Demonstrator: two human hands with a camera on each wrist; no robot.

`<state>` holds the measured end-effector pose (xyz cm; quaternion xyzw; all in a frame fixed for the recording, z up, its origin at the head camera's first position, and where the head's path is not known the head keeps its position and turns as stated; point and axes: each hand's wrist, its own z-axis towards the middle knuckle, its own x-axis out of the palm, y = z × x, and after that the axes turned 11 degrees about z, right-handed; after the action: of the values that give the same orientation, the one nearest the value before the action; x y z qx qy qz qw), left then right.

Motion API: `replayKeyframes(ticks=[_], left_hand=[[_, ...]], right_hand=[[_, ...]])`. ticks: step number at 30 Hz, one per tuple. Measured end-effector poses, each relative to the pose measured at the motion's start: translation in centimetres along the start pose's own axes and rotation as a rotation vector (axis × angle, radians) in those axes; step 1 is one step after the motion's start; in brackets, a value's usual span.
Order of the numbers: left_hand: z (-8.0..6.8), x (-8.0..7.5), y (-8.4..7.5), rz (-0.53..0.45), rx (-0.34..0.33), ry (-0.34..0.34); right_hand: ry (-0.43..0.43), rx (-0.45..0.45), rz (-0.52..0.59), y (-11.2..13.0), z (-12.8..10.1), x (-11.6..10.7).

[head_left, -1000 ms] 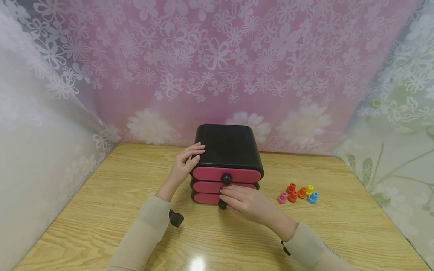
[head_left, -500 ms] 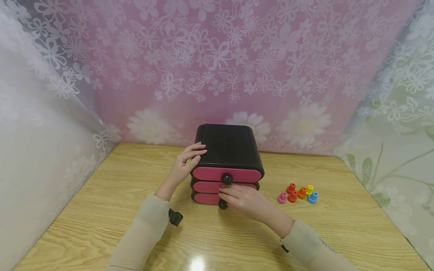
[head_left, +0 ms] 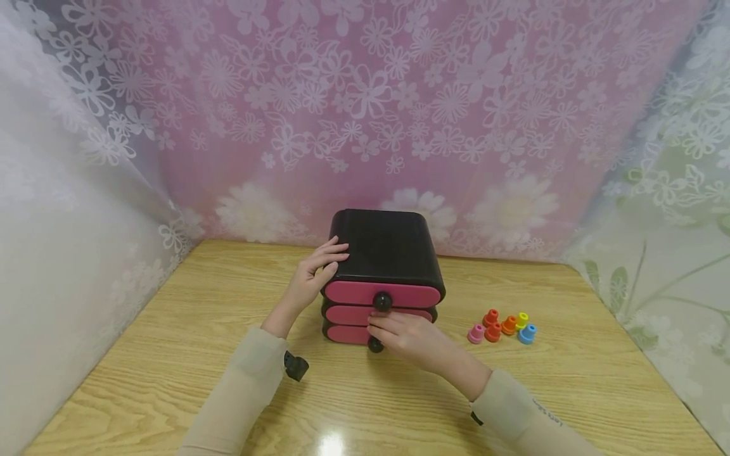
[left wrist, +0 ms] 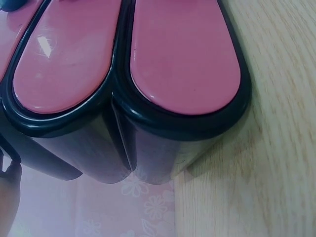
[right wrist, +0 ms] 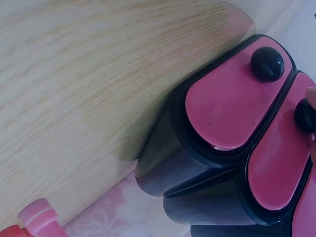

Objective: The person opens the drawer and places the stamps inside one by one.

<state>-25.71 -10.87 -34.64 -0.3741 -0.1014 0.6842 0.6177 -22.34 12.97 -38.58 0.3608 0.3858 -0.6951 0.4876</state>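
At the middle drawer [head_left: 345, 314], the right hand [head_left: 415, 340] pinches a partly hidden knob [right wrist: 304, 116]; the left hand [head_left: 310, 277], fingers extended, remains on the cabinet [head_left: 389, 246].

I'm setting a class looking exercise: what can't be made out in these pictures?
Head: drawer insides, hidden by the pink fronts.
Head: middle knob, mostly hidden by the right hand.
Left wrist: most of the left hand, cut off by the left edge.
Head: sleeve lettering, too small.

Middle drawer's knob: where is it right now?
At the right edge of the right wrist view, the middle drawer's knob sits between the fingers of the right hand, below and right of the bottom drawer's knob.
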Motion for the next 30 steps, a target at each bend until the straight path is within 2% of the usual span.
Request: replayKeyframes(ticks=[15,30], left_hand=[[0.09,0.05,0.00,-0.009,0.023,-0.015],[0.08,0.09,0.13,-0.021,0.015,-0.010]], right_hand=[[-0.030,-0.067,-0.106,-0.27,0.01,0.18],[-0.049,-0.060,-0.084,-0.28,0.03,0.43]])
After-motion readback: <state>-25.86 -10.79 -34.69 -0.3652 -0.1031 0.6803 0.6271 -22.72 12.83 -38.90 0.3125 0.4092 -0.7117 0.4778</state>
